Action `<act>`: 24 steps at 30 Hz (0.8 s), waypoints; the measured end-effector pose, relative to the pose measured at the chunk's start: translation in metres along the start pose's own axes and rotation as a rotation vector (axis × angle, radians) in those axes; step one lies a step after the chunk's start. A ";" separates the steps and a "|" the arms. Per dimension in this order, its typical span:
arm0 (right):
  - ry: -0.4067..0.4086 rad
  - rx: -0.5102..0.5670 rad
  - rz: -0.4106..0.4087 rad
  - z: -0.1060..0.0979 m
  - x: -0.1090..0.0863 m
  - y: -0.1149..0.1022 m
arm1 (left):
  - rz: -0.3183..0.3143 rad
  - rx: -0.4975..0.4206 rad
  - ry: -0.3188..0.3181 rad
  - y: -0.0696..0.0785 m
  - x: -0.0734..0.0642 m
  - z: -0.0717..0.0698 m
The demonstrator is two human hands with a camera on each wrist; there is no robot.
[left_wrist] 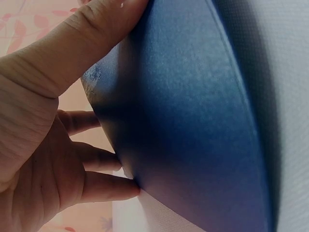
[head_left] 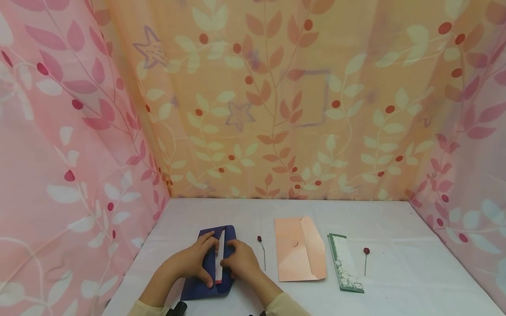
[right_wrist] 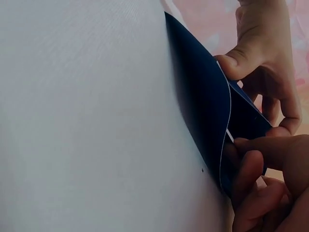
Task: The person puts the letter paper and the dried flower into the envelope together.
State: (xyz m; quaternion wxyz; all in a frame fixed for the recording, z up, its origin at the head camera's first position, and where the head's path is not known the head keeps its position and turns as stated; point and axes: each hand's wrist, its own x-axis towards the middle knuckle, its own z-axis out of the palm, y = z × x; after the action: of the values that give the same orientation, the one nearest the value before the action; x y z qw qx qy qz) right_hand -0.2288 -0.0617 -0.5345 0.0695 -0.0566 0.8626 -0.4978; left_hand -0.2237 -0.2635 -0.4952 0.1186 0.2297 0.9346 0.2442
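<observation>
At the frame's lower left, a blue envelope point(head_left: 193, 288) is grasped by the fingers of the left hand point(head_left: 190, 260) and a white card point(head_left: 219, 273), seemingly partly inserted, is pinched by the right hand point(head_left: 244, 260), flap point(head_left: 230, 233) unfolded, peach envelope point(head_left: 290, 252) untouched.

Looks like smooth paper with a satiny sheen on the dark-blue rectangular paper envelope point(head_left: 208, 263) at seven o'clock in the head view; similarly smooth, with a fainter sheen, on the peach rectangular paper envelope point(head_left: 292, 259) at five. Shows a fine matt weave in the white cloth table covering point(head_left: 241, 210) at six. Hangs thin and lightly creased in the orange leaf-patterned cloth curtain point(head_left: 272, 109) at twelve.
</observation>
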 end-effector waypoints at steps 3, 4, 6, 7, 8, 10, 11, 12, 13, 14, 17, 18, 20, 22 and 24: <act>-0.001 0.048 0.009 0.001 0.000 0.000 | 0.000 0.001 -0.002 0.000 0.000 0.000; 0.001 0.060 0.007 0.002 0.000 -0.001 | -0.001 0.001 -0.002 0.000 0.000 0.000; 0.004 0.085 0.003 0.003 -0.001 -0.002 | -0.002 0.001 -0.003 -0.001 0.000 0.000; 0.003 0.092 0.002 0.003 -0.001 -0.002 | -0.003 0.001 -0.004 -0.001 0.000 0.001; 0.003 0.097 0.000 0.004 -0.002 -0.002 | -0.006 0.001 -0.003 -0.001 0.000 0.001; -0.003 0.114 0.007 0.005 -0.002 -0.004 | -0.007 -0.003 -0.002 -0.001 0.000 0.001; -0.010 0.121 0.015 0.005 -0.003 -0.004 | -0.006 -0.005 -0.001 -0.001 0.000 0.001; -0.017 0.129 0.022 0.006 -0.003 -0.004 | -0.004 -0.008 -0.001 0.000 0.000 0.001; -0.024 0.135 0.032 0.007 -0.003 -0.004 | -0.002 -0.012 0.000 0.000 0.000 0.000; -0.030 0.141 0.044 0.008 -0.002 -0.004 | -0.001 -0.017 0.000 0.001 0.000 0.000; -0.045 0.152 0.067 0.010 -0.001 -0.004 | 0.001 -0.020 -0.001 0.001 0.000 0.000; -0.047 0.154 0.067 0.011 -0.001 -0.005 | 0.000 -0.019 -0.001 0.001 0.000 -0.001; -0.051 0.151 0.064 0.011 -0.001 -0.006 | 0.002 -0.015 0.000 0.001 0.000 -0.001; -0.057 0.146 0.050 0.012 -0.001 -0.006 | 0.006 -0.009 0.000 0.001 0.000 -0.001; -0.064 0.133 0.036 0.012 -0.002 -0.007 | 0.008 -0.008 -0.003 0.001 0.000 -0.001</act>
State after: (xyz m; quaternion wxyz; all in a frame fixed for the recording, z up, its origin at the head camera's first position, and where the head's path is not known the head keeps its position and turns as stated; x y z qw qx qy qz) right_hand -0.2248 -0.0753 -0.5346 0.1097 -0.0523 0.8259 -0.5506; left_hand -0.2234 -0.2635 -0.4943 0.1198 0.2332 0.9326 0.2482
